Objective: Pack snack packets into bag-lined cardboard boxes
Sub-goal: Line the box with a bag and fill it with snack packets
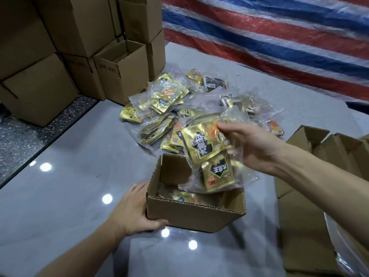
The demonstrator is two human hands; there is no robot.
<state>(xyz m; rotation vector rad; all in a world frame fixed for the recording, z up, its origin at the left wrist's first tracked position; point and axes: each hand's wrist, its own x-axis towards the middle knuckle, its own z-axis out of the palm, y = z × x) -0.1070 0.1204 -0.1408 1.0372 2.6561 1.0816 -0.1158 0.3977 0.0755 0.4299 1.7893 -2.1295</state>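
My right hand (253,144) pinches the packet bundle (208,156), hanging long-axis down; the box (195,214) sits open just below it, my left hand (133,212) gripping its corner.

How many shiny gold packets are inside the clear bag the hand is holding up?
2 show in the clear bag. The upper packet is next to the right hand; the lower packet hangs under it, above the small open box. More may be hidden behind them.
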